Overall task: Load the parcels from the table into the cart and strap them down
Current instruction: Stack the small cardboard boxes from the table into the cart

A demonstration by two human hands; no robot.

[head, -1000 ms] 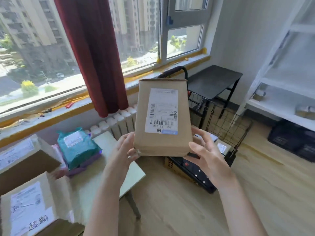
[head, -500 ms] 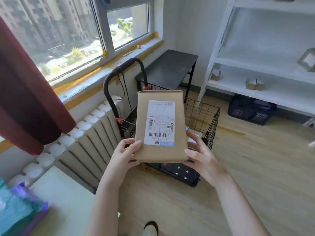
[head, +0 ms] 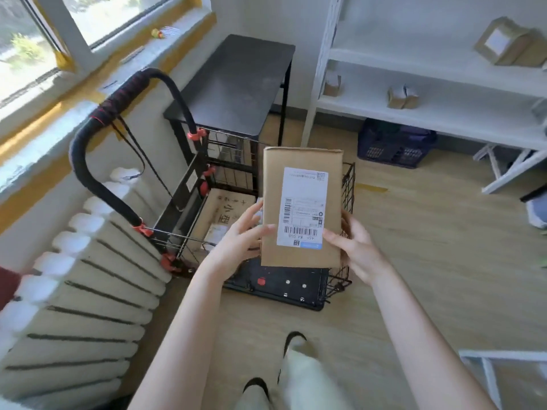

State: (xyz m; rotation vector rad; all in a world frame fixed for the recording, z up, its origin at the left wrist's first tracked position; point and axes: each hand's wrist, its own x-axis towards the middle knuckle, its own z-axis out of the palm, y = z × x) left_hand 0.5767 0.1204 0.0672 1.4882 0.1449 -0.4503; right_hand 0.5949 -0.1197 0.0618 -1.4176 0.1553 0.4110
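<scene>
One brown parcel (head: 300, 161), bearing one white label, is held over the wire basket of the one cart (head: 348, 187); two hands grasp it: left hand (head: 239, 238) curled round its left edge, right hand (head: 352, 247) round its right edge, both thumbs on the labelled face; one flat printed carton (head: 225, 208) lies on the cart floor, at the handle (head: 117, 99) side.

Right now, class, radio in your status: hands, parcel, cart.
Left hand and right hand hold brown parcel over wire cart. Box already inside. Way down looks open.
</scene>
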